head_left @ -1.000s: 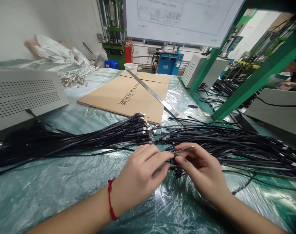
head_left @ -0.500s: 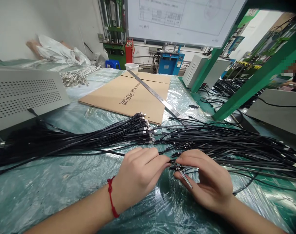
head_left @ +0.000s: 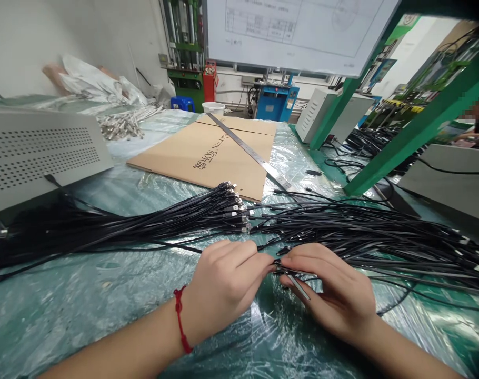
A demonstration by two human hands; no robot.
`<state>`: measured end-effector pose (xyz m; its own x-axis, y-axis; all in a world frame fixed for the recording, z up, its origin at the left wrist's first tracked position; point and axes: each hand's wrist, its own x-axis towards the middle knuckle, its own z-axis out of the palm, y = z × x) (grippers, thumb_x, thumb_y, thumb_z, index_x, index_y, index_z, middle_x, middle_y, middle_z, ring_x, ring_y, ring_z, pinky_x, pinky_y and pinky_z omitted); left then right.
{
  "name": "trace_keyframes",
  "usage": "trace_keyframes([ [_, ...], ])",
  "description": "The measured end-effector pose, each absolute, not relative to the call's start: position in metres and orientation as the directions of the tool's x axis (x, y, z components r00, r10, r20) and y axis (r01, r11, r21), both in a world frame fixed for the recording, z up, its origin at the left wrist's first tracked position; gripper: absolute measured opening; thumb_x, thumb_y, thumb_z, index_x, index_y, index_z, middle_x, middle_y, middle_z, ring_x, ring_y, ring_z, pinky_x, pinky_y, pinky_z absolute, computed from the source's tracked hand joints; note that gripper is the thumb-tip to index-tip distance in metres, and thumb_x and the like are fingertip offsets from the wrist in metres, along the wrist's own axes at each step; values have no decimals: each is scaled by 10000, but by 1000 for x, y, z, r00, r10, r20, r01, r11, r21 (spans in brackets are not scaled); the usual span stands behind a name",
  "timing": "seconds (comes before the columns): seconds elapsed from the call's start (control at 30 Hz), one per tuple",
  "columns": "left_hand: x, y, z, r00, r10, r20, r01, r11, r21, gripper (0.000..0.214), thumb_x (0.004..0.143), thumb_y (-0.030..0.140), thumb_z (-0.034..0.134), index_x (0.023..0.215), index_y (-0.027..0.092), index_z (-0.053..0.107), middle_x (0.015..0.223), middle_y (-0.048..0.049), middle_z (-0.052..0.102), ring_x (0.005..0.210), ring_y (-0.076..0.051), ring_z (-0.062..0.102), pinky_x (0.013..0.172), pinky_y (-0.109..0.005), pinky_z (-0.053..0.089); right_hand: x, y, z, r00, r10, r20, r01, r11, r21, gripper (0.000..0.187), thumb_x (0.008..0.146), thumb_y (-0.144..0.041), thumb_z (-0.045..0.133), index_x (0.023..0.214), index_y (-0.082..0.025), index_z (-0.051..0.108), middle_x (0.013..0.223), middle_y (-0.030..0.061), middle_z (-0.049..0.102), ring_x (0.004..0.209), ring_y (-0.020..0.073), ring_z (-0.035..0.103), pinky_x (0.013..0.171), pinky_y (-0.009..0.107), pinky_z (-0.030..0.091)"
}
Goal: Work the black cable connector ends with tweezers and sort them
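Note:
My left hand [head_left: 229, 279], with a red cord bracelet [head_left: 180, 321] at its wrist, is closed in a pinch on the end of a black cable [head_left: 186, 246] that trails off to the left. Close against its fingertips, my right hand [head_left: 334, 289] grips a small two-armed metal tool [head_left: 299, 288], pliers-like in shape. The tool's head meets the dark cable end between the hands; fingers partly hide it, so its exact kind is unclear. Just beyond the hands lie a bundle of black cables with metal plugs [head_left: 164, 216] and a second heap of black cables [head_left: 373, 226].
Clear plastic film [head_left: 105, 316] covers the green table. Behind the cables, a steel ruler [head_left: 243, 145] lies across a flat cardboard sheet [head_left: 176, 158]. A perforated grey box [head_left: 46, 152] stands left, a green post [head_left: 421, 121] right. A person's arm [head_left: 474, 138] shows at far right.
The two arms of the metal tool have come closer together as my right fingers closed slightly and shifted a little left. My left hand has stayed almost still.

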<state>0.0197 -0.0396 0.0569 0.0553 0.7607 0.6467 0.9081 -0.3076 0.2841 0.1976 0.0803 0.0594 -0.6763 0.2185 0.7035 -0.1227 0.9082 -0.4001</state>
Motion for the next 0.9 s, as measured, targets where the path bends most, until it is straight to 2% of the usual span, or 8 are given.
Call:
trace_keyframes([
  [0.13,20,-37,57,75,751,656,912,-317,259,178,991,142,538,920,168,699,702,12,511,630,-157,450,590,-333,323,198,81,59,-683,226,695,-117,905,-409,332,830,-40,713,1120,-198,677,948,63,714,871,172,694,733,299,602],
  [0.27,20,-37,56,55,756,652,907,-312,285,148,994,173,552,974,183,698,715,13,529,634,-156,470,595,-329,332,198,82,56,-661,262,703,-129,884,-450,304,844,-72,713,1109,-216,677,935,56,723,859,181,701,731,312,603],
  [0.37,20,-38,55,36,755,654,903,-306,302,125,995,202,570,1036,199,688,736,15,548,640,-153,489,605,-324,348,196,83,55,-632,393,668,-23,852,-523,226,862,-160,727,1071,-223,668,944,44,731,852,175,711,749,293,599],
  [0.43,20,-38,55,20,760,650,899,-298,320,122,995,220,577,1061,209,679,766,11,581,656,-152,517,622,-319,370,194,83,54,-650,500,572,66,787,-614,186,897,-218,700,1076,-230,649,906,23,734,787,150,719,702,247,594],
  [0.5,21,-38,55,-1,773,635,892,-286,349,122,996,237,579,1067,216,675,795,6,613,676,-150,550,639,-312,395,192,83,52,-684,554,474,106,720,-686,163,927,-253,666,1085,-237,632,865,1,730,723,127,717,649,209,583],
  [0.57,21,-37,55,-21,782,623,882,-279,380,119,994,250,581,1059,216,674,817,1,635,700,-150,581,654,-306,416,192,84,51,-687,547,478,104,725,-681,162,926,-258,667,1084,-242,633,884,-3,731,725,119,716,659,198,583],
  [0.73,20,-34,55,-49,777,627,853,-294,431,77,961,230,603,990,210,671,799,3,632,687,-146,585,628,-293,413,196,84,49,-632,475,612,74,824,-562,231,886,-215,715,1105,-255,654,962,4,738,796,119,718,732,196,591],
  [0.9,20,-33,54,-35,774,633,851,-309,425,115,955,214,598,1055,216,654,803,5,654,693,-151,601,640,-295,422,195,85,55,-657,480,581,33,788,-615,212,880,-213,717,1085,-240,674,957,19,752,777,128,729,720,205,608],
])
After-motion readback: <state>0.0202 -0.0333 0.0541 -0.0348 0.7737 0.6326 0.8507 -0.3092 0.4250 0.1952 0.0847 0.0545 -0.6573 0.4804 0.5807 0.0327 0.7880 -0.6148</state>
